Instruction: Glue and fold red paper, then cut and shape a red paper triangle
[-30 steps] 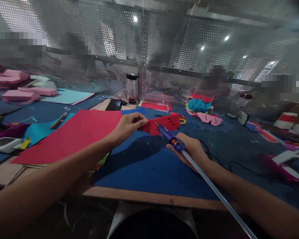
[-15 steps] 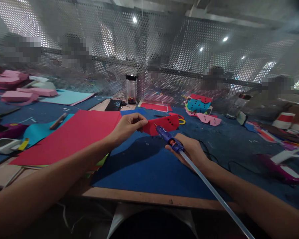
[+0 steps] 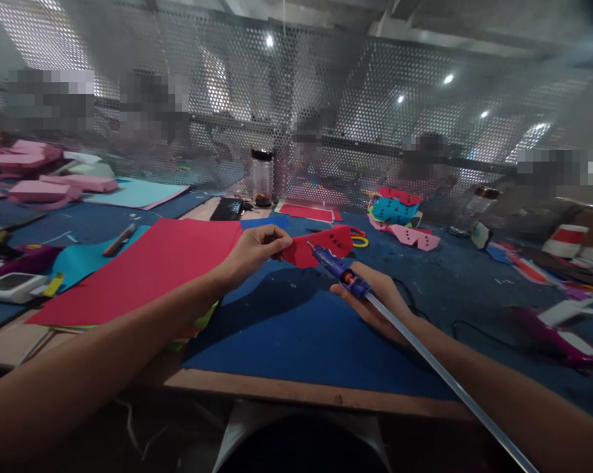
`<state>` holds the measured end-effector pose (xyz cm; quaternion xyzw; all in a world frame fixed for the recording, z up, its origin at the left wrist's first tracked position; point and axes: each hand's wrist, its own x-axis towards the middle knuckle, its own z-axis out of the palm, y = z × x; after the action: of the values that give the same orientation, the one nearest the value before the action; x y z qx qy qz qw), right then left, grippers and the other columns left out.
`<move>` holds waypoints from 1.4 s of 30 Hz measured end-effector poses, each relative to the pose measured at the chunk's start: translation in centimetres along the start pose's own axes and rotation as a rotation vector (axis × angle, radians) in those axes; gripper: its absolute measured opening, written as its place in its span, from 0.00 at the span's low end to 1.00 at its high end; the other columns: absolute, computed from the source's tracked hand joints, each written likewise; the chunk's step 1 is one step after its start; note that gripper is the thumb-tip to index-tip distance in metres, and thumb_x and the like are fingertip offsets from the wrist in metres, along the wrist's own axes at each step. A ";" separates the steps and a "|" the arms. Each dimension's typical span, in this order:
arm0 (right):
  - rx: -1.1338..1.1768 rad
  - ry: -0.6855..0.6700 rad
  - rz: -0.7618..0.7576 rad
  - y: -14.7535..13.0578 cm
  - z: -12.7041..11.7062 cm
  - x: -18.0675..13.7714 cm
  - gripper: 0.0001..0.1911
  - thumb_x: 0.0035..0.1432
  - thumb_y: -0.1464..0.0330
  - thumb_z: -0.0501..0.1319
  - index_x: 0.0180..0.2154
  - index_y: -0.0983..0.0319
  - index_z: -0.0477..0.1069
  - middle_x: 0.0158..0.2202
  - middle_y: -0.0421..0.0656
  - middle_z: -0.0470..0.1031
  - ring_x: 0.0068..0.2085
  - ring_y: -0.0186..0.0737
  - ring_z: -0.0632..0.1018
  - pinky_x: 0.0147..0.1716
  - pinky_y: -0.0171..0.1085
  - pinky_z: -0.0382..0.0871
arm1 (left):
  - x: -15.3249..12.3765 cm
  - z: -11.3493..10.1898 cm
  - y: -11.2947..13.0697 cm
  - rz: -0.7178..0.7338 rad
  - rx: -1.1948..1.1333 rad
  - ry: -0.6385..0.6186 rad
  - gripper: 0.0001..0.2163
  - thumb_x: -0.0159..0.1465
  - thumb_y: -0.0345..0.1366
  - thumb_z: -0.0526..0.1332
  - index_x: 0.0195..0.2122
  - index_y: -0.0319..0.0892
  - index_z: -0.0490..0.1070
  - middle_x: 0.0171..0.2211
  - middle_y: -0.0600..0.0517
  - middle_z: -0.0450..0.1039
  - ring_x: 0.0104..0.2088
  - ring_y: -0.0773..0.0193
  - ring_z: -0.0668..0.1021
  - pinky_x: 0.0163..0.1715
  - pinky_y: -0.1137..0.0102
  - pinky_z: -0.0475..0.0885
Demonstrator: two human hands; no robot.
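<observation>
From my head camera, I see my left hand (image 3: 257, 249) above the table (image 3: 296, 348), its fingers pinching the left end of a red cut-out (image 3: 336, 242) marked with black dots. The cut-out is tilted and raised, about midway between the table's front edge and the mesh screen (image 3: 237, 92) along its far edge. My right hand (image 3: 380, 289) has its fingers curled around a blue glue gun (image 3: 336, 269), its nozzle pointing at the cut-out's face; I can't tell if the 2 touch. A long, clear glue stick (image 3: 439, 368) runs out of the gun's back, slanting down past the table's front edge.

Near my left forearm, a large red sheet (image 3: 143, 276) reaches almost to the front edge. Scissors (image 3: 359, 241) with a yellow handle loop lie just behind the cut-out. Toward the far edge stand 1 lidded jar (image 3: 262, 179) and, to its right, a blue dotted piece (image 3: 394, 210) with a pink dotted piece (image 3: 415, 238) in front. A purple tool (image 3: 563, 338) lies toward the table's right edge.
</observation>
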<state>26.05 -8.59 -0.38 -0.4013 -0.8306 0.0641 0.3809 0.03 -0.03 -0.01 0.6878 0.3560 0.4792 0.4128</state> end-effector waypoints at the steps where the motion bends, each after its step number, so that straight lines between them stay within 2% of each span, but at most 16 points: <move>1: 0.002 -0.008 0.001 0.0 0.1 0.0 0.14 0.63 0.60 0.62 0.30 0.59 0.63 0.28 0.38 0.69 0.25 0.32 0.67 0.26 0.32 0.60 | 0.0 0.0 0.0 -0.003 0.004 0.001 0.11 0.61 0.43 0.67 0.32 0.39 0.74 0.26 0.53 0.72 0.26 0.68 0.74 0.29 0.72 0.69; 10: -0.006 -0.044 0.080 0.2 -0.2 -0.2 0.14 0.63 0.58 0.62 0.31 0.59 0.64 0.28 0.38 0.68 0.27 0.34 0.68 0.28 0.33 0.61 | 0.2 -0.5 -0.1 0.004 0.048 0.048 0.10 0.61 0.42 0.67 0.31 0.40 0.75 0.26 0.52 0.72 0.26 0.67 0.74 0.28 0.72 0.70; 17: 0.022 -0.018 0.132 0.1 -0.4 0.0 0.14 0.63 0.57 0.62 0.31 0.59 0.65 0.29 0.40 0.69 0.29 0.36 0.69 0.29 0.35 0.61 | 1.3 -1.9 -0.3 0.018 0.043 0.255 0.06 0.59 0.36 0.68 0.31 0.40 0.75 0.25 0.53 0.73 0.24 0.70 0.73 0.27 0.73 0.70; 25: 0.105 0.010 0.238 1.0 -0.5 0.3 0.19 0.62 0.54 0.64 0.27 0.59 0.65 0.24 0.38 0.65 0.26 0.36 0.67 0.25 0.36 0.61 | 2.2 -3.7 -0.6 -0.013 0.009 0.380 0.06 0.59 0.36 0.69 0.30 0.40 0.74 0.24 0.56 0.73 0.23 0.72 0.74 0.26 0.74 0.71; 29: 0.131 -0.019 0.302 1.5 -0.4 1.0 0.19 0.62 0.53 0.64 0.27 0.59 0.67 0.24 0.38 0.66 0.27 0.37 0.69 0.25 0.36 0.62 | 2.4 -4.1 -0.7 -0.052 -0.026 0.404 0.06 0.59 0.34 0.69 0.30 0.39 0.74 0.23 0.57 0.72 0.24 0.73 0.73 0.29 0.73 0.70; 32: 0.122 -0.059 0.335 2.8 -0.2 1.8 0.19 0.62 0.51 0.64 0.30 0.59 0.69 0.24 0.38 0.68 0.26 0.38 0.70 0.25 0.37 0.63 | 2.5 -4.6 -1.0 -0.062 -0.028 0.405 0.06 0.59 0.35 0.69 0.30 0.39 0.74 0.23 0.57 0.71 0.24 0.73 0.72 0.28 0.73 0.68; 37: 0.129 -0.179 0.301 5.4 0.2 4.0 0.19 0.63 0.49 0.61 0.35 0.59 0.72 0.24 0.39 0.72 0.26 0.39 0.73 0.26 0.38 0.65 | 2.4 -6.4 -1.7 -0.100 -0.004 0.398 0.07 0.59 0.36 0.70 0.31 0.39 0.75 0.25 0.56 0.73 0.25 0.72 0.72 0.28 0.72 0.67; 42: 0.185 -0.276 0.337 6.4 0.9 6.3 0.21 0.64 0.49 0.60 0.32 0.60 0.71 0.23 0.40 0.73 0.27 0.39 0.75 0.29 0.38 0.67 | 2.2 -8.0 -2.8 -0.132 0.028 0.445 0.04 0.60 0.32 0.68 0.31 0.39 0.75 0.25 0.56 0.73 0.26 0.72 0.73 0.30 0.72 0.69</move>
<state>26.92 0.38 0.06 -0.4852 -0.7866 0.2566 0.2829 -7.22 4.85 -0.17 0.5460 0.4893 0.5861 0.3449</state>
